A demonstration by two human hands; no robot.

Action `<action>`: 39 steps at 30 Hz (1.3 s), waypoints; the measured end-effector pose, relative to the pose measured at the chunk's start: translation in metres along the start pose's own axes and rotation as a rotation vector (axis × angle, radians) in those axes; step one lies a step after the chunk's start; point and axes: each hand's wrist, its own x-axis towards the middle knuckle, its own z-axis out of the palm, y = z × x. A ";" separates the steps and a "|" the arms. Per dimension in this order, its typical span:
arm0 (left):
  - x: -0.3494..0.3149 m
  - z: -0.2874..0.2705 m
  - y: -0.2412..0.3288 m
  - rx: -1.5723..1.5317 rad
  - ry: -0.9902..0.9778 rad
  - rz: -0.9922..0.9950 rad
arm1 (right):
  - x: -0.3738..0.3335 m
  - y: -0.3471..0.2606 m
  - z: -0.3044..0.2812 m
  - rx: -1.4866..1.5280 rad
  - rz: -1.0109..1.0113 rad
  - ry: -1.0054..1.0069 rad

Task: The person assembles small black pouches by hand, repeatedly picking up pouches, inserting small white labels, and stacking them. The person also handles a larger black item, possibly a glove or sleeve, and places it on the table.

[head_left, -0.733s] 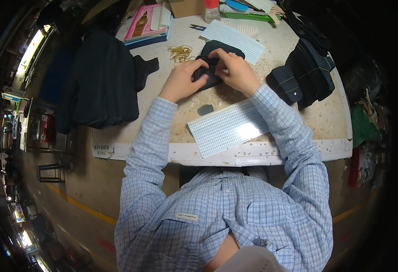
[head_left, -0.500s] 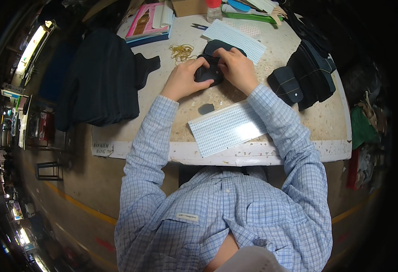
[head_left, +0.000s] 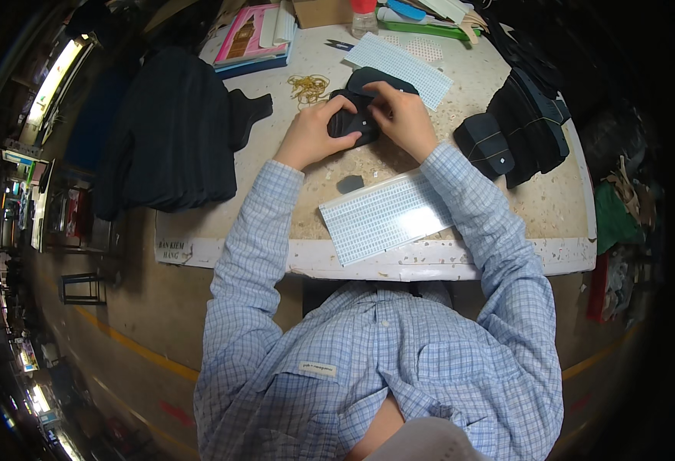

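My left hand (head_left: 311, 137) curves around the left side of a small dark fabric stack (head_left: 345, 123), thumb at its near edge and fingers at its far edge. On top of the stack a small white sticker (head_left: 364, 123) shows. Just right of it is my right hand (head_left: 405, 119), index finger bent and thumb apart from it, with nothing visible between them. Behind the hands lies another dark rounded piece (head_left: 391, 77), partly hidden by my right fingers. A sheet of small white stickers (head_left: 387, 215) rests nearer my body, beside a grey scrap (head_left: 350, 184).
Tall dark fabric piles (head_left: 172, 138) stand at left, banded dark bundles (head_left: 526, 127) at right. Yellowish rubber bands (head_left: 309, 88), thread snips (head_left: 339, 44), another sticker sheet (head_left: 399, 65), a pink-covered book (head_left: 247, 34) and a red-capped bottle (head_left: 363, 21) lie farther back.
My right hand has drawn slightly back from the stack, its thumb and index finger parting. The white sticker on the dark fabric is now visible. My left hand stays in place.
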 end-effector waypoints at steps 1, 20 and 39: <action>0.000 -0.001 0.000 -0.022 -0.013 -0.031 | 0.001 0.002 -0.003 0.018 0.045 0.012; -0.006 -0.006 -0.044 0.025 -0.030 -0.380 | 0.026 0.027 -0.038 0.618 0.207 0.020; 0.028 0.016 -0.016 -0.840 -0.108 -0.678 | 0.060 0.079 -0.017 0.025 0.476 -0.433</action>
